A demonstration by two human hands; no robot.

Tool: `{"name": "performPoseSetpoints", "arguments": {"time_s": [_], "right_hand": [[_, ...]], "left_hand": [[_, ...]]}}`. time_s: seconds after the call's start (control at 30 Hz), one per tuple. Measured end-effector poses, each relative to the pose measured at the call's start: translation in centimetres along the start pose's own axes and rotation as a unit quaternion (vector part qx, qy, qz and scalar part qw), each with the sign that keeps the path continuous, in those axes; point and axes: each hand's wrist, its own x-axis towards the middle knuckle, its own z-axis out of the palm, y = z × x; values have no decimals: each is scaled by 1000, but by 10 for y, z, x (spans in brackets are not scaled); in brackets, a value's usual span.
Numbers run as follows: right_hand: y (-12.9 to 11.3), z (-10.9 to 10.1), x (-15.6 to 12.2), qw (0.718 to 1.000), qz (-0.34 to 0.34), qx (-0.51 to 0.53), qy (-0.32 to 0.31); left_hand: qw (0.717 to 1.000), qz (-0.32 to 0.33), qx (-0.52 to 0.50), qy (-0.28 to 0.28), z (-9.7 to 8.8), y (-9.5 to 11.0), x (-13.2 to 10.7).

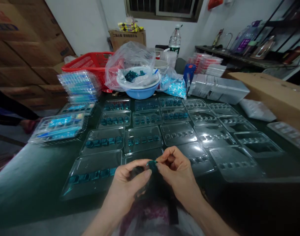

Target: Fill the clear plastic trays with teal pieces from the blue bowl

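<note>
Between my two hands, close to the table's front edge, is a small teal translucent piece (152, 164); its exact kind is hard to make out. My left hand (131, 178) pinches it between thumb and forefinger. From the other side, the thumb and forefinger of my right hand (176, 167) grip it too. Beyond them lie rows of clear plastic trays. Teal pieces sit in the slots of the left-hand trays, such as the near-left tray (93, 168). Trays to the right, like this clear tray (236, 164), show colourless slots.
A blue basin (140, 93) with a plastic bag and teal pieces stands at the back, beside a red basket (87, 62). Packed trays (77, 85) are stacked at left. Clear cases (217, 88) and a cardboard box (275, 95) occupy the right. A bottle (175, 41) stands behind.
</note>
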Motion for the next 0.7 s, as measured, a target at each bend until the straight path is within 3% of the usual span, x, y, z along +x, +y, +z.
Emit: {"name": "performPoseSetpoints", "arguments": {"time_s": [0.1, 0.23, 0.33, 0.43, 0.57, 0.7], "right_hand": [[1, 3, 0, 999, -19, -44, 24], [3, 9, 1, 998, -38, -51, 20], [2, 11, 1, 1000, -27, -10, 4], [2, 9, 1, 993, 45, 102, -38], [6, 1, 5, 940, 177, 270, -107], [10, -6, 7, 904, 237, 330, -133]], "left_hand": [[1000, 2, -5, 11, -1, -3, -1], [991, -90, -96, 5, -3, -4, -1], [977, -146, -155, 34, -5, -2, 0], [975, -156, -154, 41, -5, 2, 0], [977, -148, -155, 25, -7, 5, -1], [977, -147, -157, 7, -8, 1, 0]]}}
